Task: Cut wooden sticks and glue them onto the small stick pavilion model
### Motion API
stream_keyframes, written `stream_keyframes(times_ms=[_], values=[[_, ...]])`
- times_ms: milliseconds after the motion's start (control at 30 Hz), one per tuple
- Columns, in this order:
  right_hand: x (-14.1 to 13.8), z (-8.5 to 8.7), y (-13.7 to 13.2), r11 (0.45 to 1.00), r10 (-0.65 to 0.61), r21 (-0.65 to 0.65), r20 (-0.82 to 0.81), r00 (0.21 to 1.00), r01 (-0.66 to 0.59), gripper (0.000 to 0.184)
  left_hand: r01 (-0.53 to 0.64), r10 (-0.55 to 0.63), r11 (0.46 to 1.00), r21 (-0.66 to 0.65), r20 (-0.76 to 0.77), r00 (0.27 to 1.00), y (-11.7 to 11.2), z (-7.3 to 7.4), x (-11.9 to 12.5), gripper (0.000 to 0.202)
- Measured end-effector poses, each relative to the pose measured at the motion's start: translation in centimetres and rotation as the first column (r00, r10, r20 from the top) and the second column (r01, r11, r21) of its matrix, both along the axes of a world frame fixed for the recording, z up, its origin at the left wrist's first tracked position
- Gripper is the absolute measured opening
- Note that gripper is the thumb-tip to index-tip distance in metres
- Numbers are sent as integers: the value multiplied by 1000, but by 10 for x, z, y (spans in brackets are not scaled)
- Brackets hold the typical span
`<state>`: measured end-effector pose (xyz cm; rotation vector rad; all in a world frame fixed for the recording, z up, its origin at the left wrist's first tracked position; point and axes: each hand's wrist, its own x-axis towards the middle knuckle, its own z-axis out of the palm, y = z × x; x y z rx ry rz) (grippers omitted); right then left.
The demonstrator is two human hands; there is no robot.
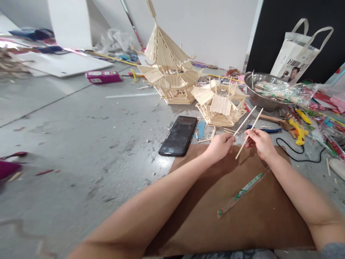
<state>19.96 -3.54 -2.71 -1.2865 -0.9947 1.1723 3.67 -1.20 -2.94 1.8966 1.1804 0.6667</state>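
My left hand [220,145] pinches the lower end of one wooden chopstick [244,121], which slants up to the right. My right hand [260,141] grips a second wooden chopstick [252,129] near its middle, beside the first. Both hands hover over a brown cardboard sheet [250,219] on the floor. An empty clear chopstick wrapper with green print [239,196] lies on the cardboard below my right hand. A small stick-built model section [219,104] stands just beyond the hands, and a tall stick pagoda [167,64] rises behind it.
A black phone [178,135] lies left of the cardboard. A metal bowl [262,99] holds wrapped chopsticks at the right. A yellow glue gun [298,131] with a black cord, blue-handled pliers [265,129], a white tote bag [299,54] and a pink box [104,76] lie around.
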Motion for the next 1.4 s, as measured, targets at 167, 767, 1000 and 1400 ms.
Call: stream_keyframes(times_ms=[167, 767, 1000, 1400], values=[[1, 4, -2, 990, 1, 139, 11, 1000, -2, 25, 20, 42, 984, 178, -337, 940, 1, 3, -4, 26], [-41, 11, 23, 962, 266, 35, 99, 959, -270, 33, 26, 224, 920, -391, 577, 786, -8, 2, 4, 36], [-39, 16, 33, 968, 219, 86, 165, 962, -235, 40, -139, 168, 986, -95, 500, 850, -22, -16, 12, 51], [-49, 6, 55, 984, 76, 161, -5, 997, -74, 36, -163, 202, 979, -121, 478, 855, -17, -19, 14, 40]])
